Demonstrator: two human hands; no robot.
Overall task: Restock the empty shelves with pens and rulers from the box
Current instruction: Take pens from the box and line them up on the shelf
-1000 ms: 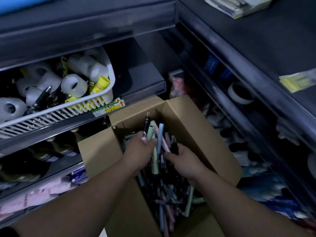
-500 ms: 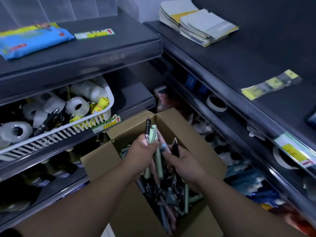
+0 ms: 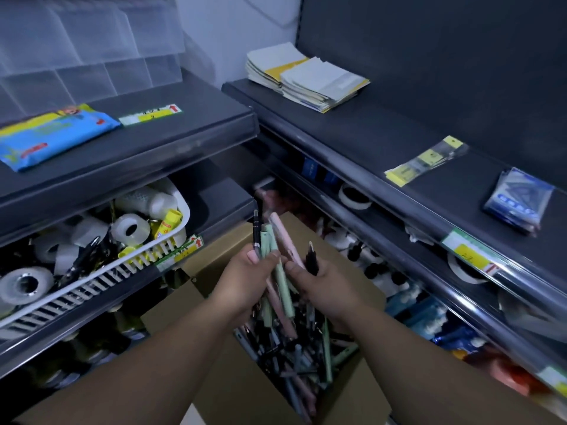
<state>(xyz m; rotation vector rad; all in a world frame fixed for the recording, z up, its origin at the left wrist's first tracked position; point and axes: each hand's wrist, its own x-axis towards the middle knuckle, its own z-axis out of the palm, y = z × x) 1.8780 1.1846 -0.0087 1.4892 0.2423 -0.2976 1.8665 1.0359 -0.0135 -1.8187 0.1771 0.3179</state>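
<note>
Upward is where the head view has tipped since a second ago, so the top shelves now show, and both hands have come up a little from the pile.

Head view: the left hand (image 3: 245,280) hovers over the open cardboard box (image 3: 214,262), its fingers (image 3: 253,257) curled round a bundle of pens (image 3: 277,265) (green, pink and one black), thumb laid across the front. The pens stand nearly upright, their tops well above the fingers, their lower ends reaching down past the palm toward the box. A pink one leans out to the right.

The right hand (image 3: 322,286), just right of the bundle and also above the box, pinches a single black pen (image 3: 312,259), tip up above the thumb.

Loose pens (image 3: 294,354) fill the box below both hands. Left of the box a white basket (image 3: 101,283) holds tape rolls (image 3: 129,230). Above and right of the box runs a dark upper shelf (image 3: 383,139), with a stack of booklets (image 3: 306,78) at its far end.
</note>
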